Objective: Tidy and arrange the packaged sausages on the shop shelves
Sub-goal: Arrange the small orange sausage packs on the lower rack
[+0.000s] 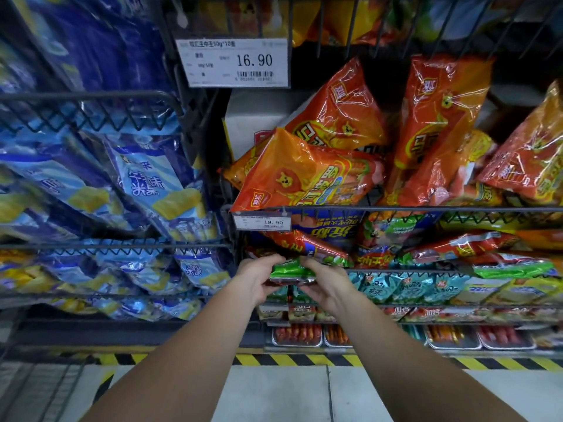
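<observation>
Upper tag (232, 62): 16.90
Lower tag (262, 222): 19.90
Green sausage pack (289, 269): between both grips
Left grip (257, 281): curled round its left end
Right grip (324, 284): pinches its right end

Left hand (253, 280), right hand (328, 284): pinch grips.

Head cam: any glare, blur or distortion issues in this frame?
Head view: glare streaks on the glossy orange plastic sausage bags; blue plastic packets at the far left look smeared and soft; the dark wire shelf rail bows from wide-angle distortion; the white price tag is legible; the left hand and right hand gripping the green plastic sausage packet are dimmer but fairly sharp.
</observation>
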`<move>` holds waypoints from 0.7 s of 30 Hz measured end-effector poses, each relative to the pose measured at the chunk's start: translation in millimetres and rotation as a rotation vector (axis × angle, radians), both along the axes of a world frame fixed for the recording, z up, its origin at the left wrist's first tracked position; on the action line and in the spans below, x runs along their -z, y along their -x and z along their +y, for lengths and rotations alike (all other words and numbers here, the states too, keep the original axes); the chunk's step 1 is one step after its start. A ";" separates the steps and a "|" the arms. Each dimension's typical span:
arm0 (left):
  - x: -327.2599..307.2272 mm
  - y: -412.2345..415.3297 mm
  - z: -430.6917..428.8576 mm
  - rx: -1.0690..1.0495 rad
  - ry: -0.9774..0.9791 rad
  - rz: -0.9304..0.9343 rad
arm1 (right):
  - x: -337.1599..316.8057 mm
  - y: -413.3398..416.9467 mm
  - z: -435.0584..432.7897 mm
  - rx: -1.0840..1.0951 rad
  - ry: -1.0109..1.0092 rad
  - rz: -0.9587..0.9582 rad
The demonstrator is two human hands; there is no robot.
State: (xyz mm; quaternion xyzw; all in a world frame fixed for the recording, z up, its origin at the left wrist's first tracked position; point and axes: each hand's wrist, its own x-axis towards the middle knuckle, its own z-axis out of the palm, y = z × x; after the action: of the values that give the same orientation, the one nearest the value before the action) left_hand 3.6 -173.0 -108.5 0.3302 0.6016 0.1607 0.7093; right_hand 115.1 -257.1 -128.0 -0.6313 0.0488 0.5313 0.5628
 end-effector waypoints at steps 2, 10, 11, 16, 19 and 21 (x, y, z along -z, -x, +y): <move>-2.4 6.1 -1.0 0.004 0.001 0.001 | 0.8 3.9 -0.9 -0.010 -0.002 -0.010; -8.8 33.9 -8.6 0.073 -0.003 -0.033 | 1.2 13.2 -18.1 -0.153 -0.021 -0.034; -8.3 36.8 -10.0 0.083 -0.007 -0.036 | 0.0 14.4 -20.4 -0.174 -0.023 -0.056; -5.6 48.8 -13.7 0.129 -0.021 -0.055 | -2.6 21.1 -31.9 -0.240 -0.020 -0.133; -5.9 57.2 -17.4 0.159 -0.016 -0.068 | -1.1 24.9 -36.4 -0.300 -0.021 -0.138; -2.6 61.0 -17.5 0.183 -0.007 -0.066 | 2.2 26.5 -38.0 -0.325 0.001 -0.151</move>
State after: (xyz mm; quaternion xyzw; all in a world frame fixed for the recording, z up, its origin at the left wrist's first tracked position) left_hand -57.3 -190.5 -106.0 0.3809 0.5447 0.1081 0.7393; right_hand 88.6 -295.1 -130.2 -0.6693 -0.0960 0.5664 0.4713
